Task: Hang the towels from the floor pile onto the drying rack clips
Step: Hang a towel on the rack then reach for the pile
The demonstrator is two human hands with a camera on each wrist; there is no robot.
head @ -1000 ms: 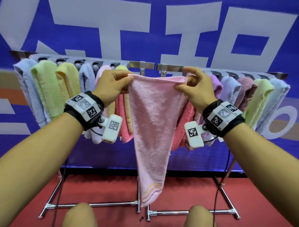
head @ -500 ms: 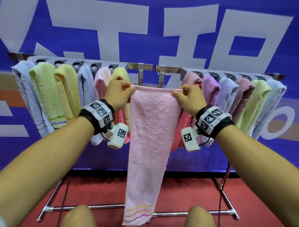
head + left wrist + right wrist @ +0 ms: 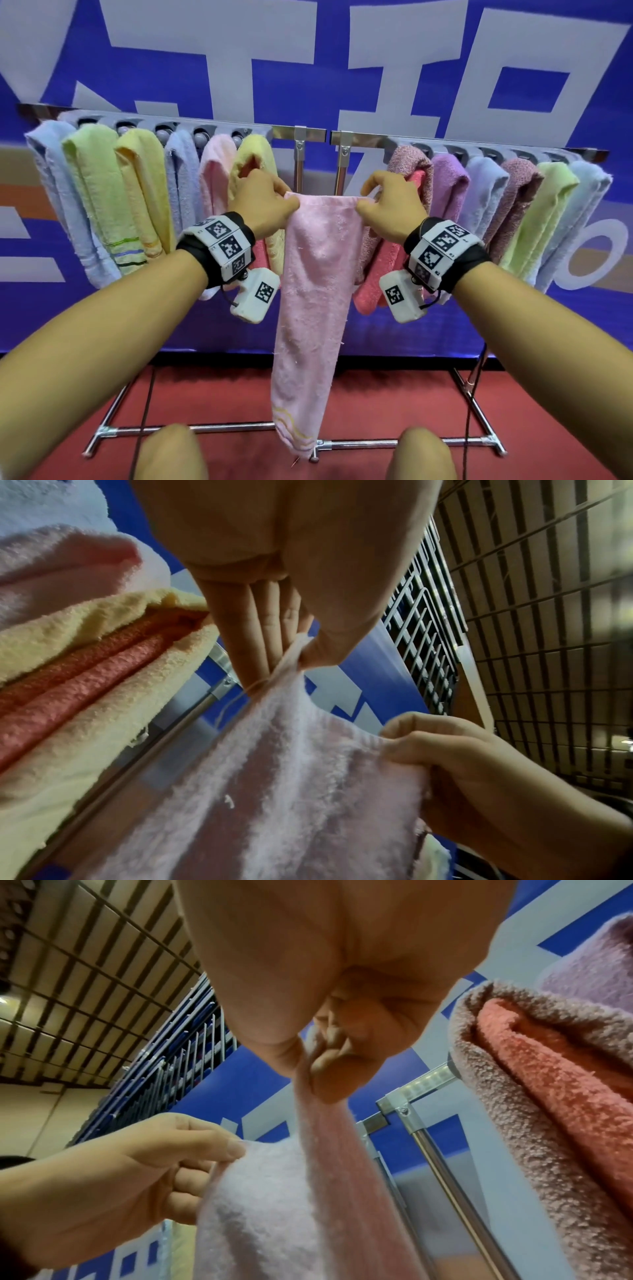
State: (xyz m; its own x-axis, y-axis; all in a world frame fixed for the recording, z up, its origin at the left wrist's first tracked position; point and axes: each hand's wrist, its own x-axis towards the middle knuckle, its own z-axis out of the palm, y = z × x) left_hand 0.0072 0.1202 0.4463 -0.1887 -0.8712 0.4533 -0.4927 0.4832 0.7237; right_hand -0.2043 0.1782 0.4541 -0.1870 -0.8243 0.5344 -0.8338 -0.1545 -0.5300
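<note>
the pink towel (image 3: 317, 274) was held by its top corners, one pinched by the left hand (image 3: 262, 202), the other by the right hand (image 3: 394, 205). both arms were raised before the drying rack (image 3: 308, 132), at the gap between hung towels, the towel hanging to the base bars.

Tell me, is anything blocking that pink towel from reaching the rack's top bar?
Nothing visible does. The pink towel, pinched by the left hand and right hand, hangs below the bare middle of the top bar.
</note>
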